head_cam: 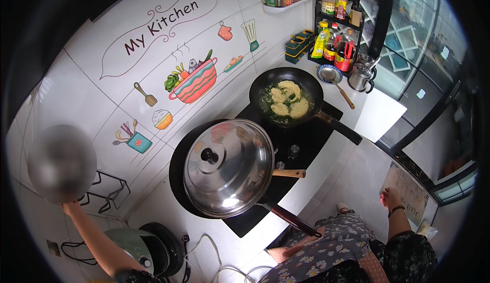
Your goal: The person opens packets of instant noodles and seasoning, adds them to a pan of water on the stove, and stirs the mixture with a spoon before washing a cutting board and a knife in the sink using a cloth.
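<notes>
My left hand [70, 205] is raised at the far left, gripping the lower edge of a round metal lid or pan [62, 164] that is blurred, near a black wire rack [111, 191]. At the right, my right hand [390, 198] hangs over the floor, away from the counter, its fingers loosely curled; whether it holds anything is not clear. On the black cooktop [294, 151] a wok [264, 76] contains several instant noodle cakes [287, 95] in liquid with chopped greens. A domed stainless steel lid [237, 156] with a black knob lies tilted over a second dark wok [178, 168].
Both wok handles [340, 129] [294, 219] stick out past the counter's front. Beyond stand a blue-rimmed bowl with a ladle [346, 97], metal pots [360, 77] and a bottle rack [337, 22]. A green appliance [126, 244] and cords [214, 244] lie lower left.
</notes>
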The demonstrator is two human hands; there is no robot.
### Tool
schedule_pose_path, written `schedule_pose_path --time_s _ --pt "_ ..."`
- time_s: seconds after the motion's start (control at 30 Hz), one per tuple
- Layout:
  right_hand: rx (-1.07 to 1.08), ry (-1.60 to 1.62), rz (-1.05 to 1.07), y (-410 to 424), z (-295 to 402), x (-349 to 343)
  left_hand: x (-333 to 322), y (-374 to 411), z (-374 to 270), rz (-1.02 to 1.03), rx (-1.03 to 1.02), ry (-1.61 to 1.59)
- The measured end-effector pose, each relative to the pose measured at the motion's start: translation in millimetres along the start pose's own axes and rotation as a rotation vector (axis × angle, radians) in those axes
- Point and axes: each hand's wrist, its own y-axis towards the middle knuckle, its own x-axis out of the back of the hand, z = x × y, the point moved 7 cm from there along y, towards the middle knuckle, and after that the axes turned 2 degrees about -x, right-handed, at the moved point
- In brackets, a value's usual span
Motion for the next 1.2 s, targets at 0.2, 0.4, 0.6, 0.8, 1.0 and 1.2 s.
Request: schedule_pose_path --time_s 0.2,0.4,0.6,0.8,1.0,1.2 --pt "-0.092 -0.133 0.068 29.3 -15.0 -33.2 2.6 -74.7 -28.3 -0.003 0.004 0.046" --pt "-0.178 -0.178 0.225 62.8 -16.3 -72.4 -41.8 -209.4 -25.4 0.138 -0.127 0.27" --pt "-0.266 -0.118 0.322 111.6 -12.2 -53.1 -130.5 -319.4 18.7 0.23 -0.036 0.228" --pt "-0.25 -0.027 0.289 167.4 14.1 33.5 -311.5 -477.7 108.2 0.403 -0.118 0.456" --pt "-0.204 0.107 0.112 185.2 26.2 118.2 -480.9 -580.5 258.8 0.972 -0.439 1.109" --pt "-0.208 0.302 -0.045 165.5 12.8 170.9 -545.1 -647.8 401.4 1.445 -0.881 1.451"
